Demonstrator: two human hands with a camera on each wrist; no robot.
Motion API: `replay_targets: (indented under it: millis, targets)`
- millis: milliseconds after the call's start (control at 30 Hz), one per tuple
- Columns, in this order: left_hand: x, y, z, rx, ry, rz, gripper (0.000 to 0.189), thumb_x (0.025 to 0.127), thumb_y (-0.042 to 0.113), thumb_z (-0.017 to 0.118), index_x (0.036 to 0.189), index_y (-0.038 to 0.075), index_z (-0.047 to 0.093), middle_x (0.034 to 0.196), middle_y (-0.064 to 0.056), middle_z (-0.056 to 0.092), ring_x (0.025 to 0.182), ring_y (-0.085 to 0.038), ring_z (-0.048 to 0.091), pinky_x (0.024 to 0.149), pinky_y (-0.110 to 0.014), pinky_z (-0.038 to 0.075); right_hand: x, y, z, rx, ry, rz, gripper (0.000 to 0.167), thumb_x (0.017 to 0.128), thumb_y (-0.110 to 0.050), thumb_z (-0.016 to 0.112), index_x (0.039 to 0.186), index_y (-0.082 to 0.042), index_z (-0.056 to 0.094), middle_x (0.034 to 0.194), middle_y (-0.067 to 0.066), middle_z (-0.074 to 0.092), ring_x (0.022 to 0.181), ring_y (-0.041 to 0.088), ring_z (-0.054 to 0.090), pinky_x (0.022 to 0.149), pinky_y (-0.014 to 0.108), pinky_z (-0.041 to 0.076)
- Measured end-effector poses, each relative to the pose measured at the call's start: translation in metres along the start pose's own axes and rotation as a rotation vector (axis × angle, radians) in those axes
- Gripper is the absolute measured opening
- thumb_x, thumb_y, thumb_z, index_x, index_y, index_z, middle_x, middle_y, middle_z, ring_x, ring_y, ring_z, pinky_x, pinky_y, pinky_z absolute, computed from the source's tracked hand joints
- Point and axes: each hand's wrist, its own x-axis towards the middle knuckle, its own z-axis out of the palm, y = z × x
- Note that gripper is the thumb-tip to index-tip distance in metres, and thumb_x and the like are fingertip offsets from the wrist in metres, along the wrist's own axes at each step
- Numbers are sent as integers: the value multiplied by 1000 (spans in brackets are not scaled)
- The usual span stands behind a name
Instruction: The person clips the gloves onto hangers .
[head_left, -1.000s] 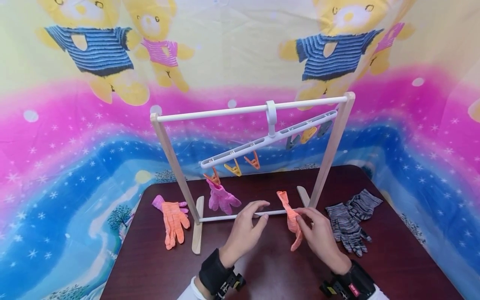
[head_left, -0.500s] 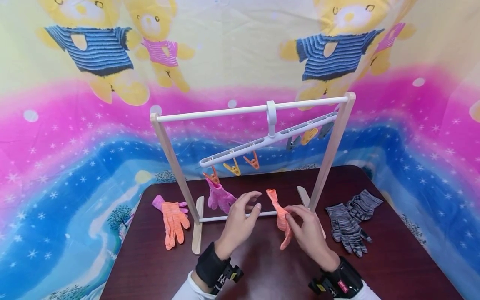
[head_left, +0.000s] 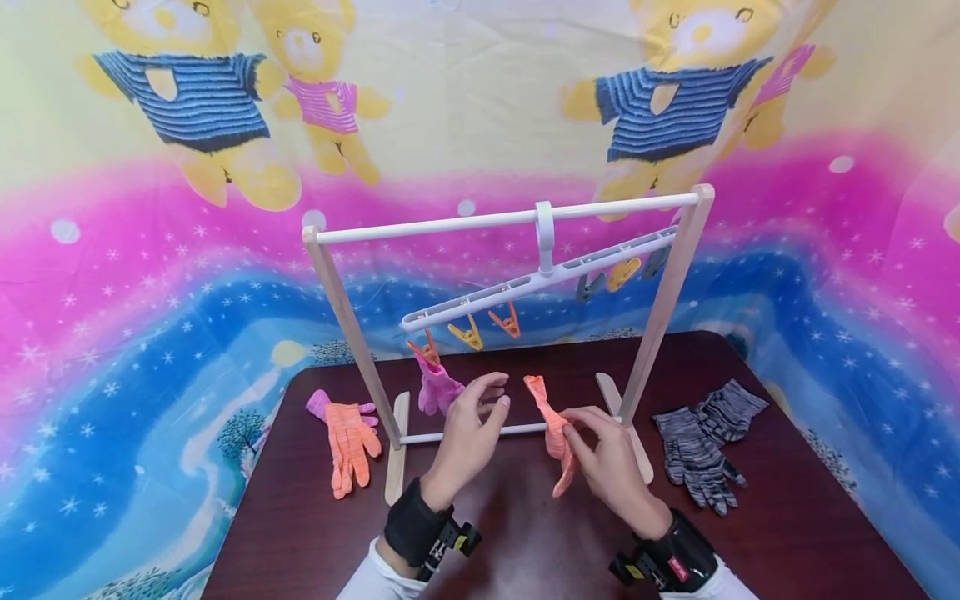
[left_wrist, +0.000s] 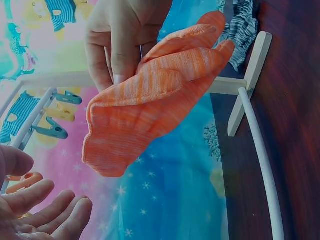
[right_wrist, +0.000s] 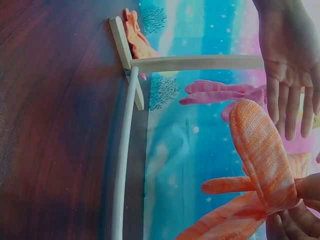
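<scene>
An orange knit glove (head_left: 557,435) hangs pinched between the thumb and fingers of my right hand (head_left: 609,458), its cuff up and its fingers down. In the left wrist view that glove (left_wrist: 145,100) shows its ribbed cuff. My left hand (head_left: 468,433) holds nothing; its fingers are parted and loosely bent, left of the glove's cuff. Behind it a pink glove (head_left: 437,387) hangs from an orange clothespin (head_left: 425,350) at the left end of a white clip hanger (head_left: 480,296). A yellow clip (head_left: 468,335) and another orange clip (head_left: 507,322) hang further along.
The hanger hooks over the top rail (head_left: 435,225) of a wooden-legged rack on the dark table (head_left: 517,542). An orange glove (head_left: 348,446) lies over a pink one (head_left: 318,403) at left. Grey-black striped gloves (head_left: 697,454) lie at right. Grey and yellow clips (head_left: 622,272) hang at the hanger's right.
Both hands have shifted left, the right one carrying the orange glove along. The left hand now covers part of the hanging pink glove.
</scene>
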Motion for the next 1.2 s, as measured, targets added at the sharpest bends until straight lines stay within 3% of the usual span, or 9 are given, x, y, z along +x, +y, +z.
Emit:
replay_targets:
  millis: [333, 467, 700, 1000, 1200]
  targets:
    - [1, -2, -5, -20, 11, -3, 45, 102, 18, 58, 145, 7, 51, 142, -13, 61, 128, -27, 63, 105, -42, 51, 4, -6, 4, 24, -9, 10, 20, 85, 2, 76, 103, -8, 76, 95, 1, 74, 84, 7, 63, 74, 16, 50]
    - [3, -2, -7, -21, 17, -37, 50, 102, 20, 58, 149, 7, 46, 145, -15, 58, 131, -29, 61, 106, -43, 49, 6, -8, 6, 24, -13, 5, 21, 85, 1, 76, 104, -7, 76, 96, 1, 74, 85, 8, 64, 75, 17, 50]
    - [6, -1, -10, -28, 21, -60, 58, 103, 20, 57, 154, 4, 38, 152, -18, 51, 134, -32, 58, 108, -46, 47, 10, -11, 10, 69, -20, -6, 20, 87, 1, 75, 105, -8, 75, 96, 3, 73, 81, 5, 61, 65, 16, 48]
    - [12, 5, -13, -42, 49, -71, 67, 103, 23, 56, 158, 0, 26, 155, -19, 48, 135, -32, 57, 107, -44, 47, 14, -12, 18, 95, -19, -2, 19, 87, 3, 74, 104, -7, 75, 96, 3, 73, 83, 8, 63, 69, 23, 53]
    - [17, 7, -14, -82, 65, -94, 71, 103, 25, 58, 161, 6, 21, 157, -16, 45, 138, -30, 55, 107, -43, 47, 18, -16, 22, 106, -24, 2, 18, 88, 2, 74, 104, -7, 75, 97, 3, 74, 87, 10, 66, 72, 17, 54]
